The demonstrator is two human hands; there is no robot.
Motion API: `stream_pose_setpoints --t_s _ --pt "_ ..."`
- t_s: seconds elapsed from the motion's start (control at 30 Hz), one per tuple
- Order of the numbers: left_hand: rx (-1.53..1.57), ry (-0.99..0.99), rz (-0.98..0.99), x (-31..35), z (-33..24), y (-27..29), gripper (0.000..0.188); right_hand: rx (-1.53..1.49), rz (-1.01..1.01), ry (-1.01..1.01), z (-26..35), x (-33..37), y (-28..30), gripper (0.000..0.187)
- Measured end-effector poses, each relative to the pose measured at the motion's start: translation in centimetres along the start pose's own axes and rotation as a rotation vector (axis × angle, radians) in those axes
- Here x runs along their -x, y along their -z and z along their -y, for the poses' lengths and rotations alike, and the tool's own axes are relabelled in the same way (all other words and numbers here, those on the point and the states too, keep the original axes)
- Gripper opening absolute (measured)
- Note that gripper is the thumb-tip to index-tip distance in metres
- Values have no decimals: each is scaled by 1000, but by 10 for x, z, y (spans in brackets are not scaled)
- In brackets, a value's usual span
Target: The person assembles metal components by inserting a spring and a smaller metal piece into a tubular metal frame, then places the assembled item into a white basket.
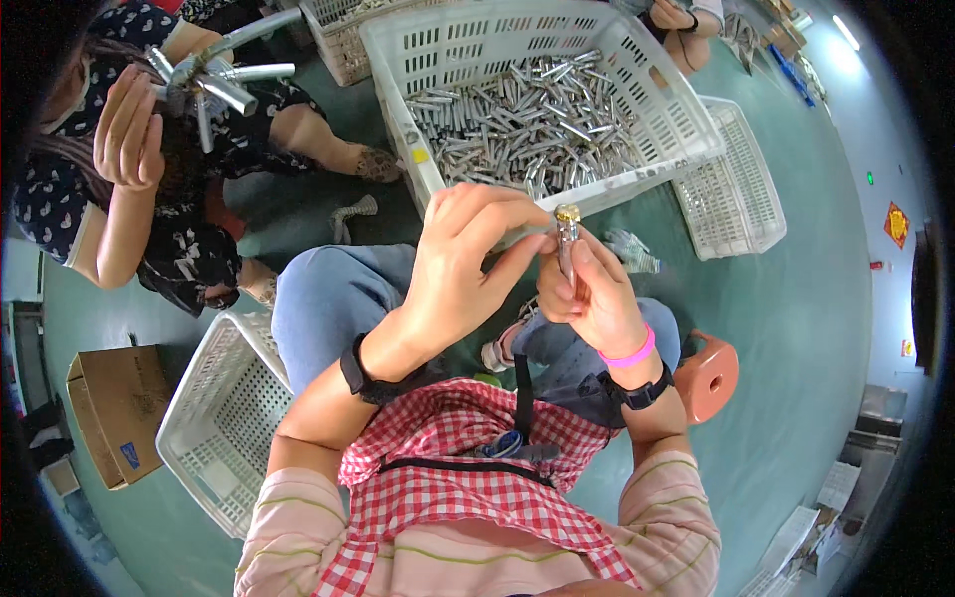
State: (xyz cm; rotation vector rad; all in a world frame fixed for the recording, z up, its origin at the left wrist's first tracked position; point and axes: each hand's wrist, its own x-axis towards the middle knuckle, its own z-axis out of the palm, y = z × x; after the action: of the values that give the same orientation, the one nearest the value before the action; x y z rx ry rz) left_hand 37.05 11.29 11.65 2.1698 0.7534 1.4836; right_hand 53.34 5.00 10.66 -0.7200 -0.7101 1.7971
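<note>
A short, shiny silver tube with a gold-coloured end (568, 235) stands nearly upright in my right hand (594, 292). The thumb and fingers of that hand are wrapped round its lower part. My left hand (466, 251) comes in from the left, its thumb and index fingertips drawn together in a pinch right beside the gold end. What lies between those fingertips, if anything, is too small to make out. Just beyond both hands, a large white plastic crate (686, 139) holds a heap of loose silver tubes (537, 124).
Left of my knees stands a white basket (214, 418), beside a cardboard box (119, 408). Another white crate (736, 189) sits beyond, right of the large one. An orange stool (708, 378) is by my right knee. At the left, a co-worker's hand (129, 134) is near several larger silver tubes (234, 95).
</note>
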Motion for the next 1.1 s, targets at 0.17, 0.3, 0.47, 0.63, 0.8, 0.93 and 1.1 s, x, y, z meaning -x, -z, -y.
stream_pose_setpoints --t_s 0.17,0.3,0.47,0.63,0.8,0.93,1.1 --pt "61 40 -37 5 6 -5 20 151 -10 14 -1 -2 -5 32" --pt "107 98 -29 6 5 -3 19 323 -29 72 -3 -3 -7 31" --pt "97 95 -29 8 4 0 17 603 -84 204 -6 0 -6 29" --pt "120 68 13 7 3 5 17 668 -125 257 -7 1 -6 27" --pt "76 32 -5 8 5 6 17 666 -115 239 -7 2 -5 28" --pt "8 -49 -29 5 7 8 16 675 -118 235 -6 1 -6 28" --pt "-53 -77 46 2 8 10 17 722 -132 222 -5 0 -6 28"
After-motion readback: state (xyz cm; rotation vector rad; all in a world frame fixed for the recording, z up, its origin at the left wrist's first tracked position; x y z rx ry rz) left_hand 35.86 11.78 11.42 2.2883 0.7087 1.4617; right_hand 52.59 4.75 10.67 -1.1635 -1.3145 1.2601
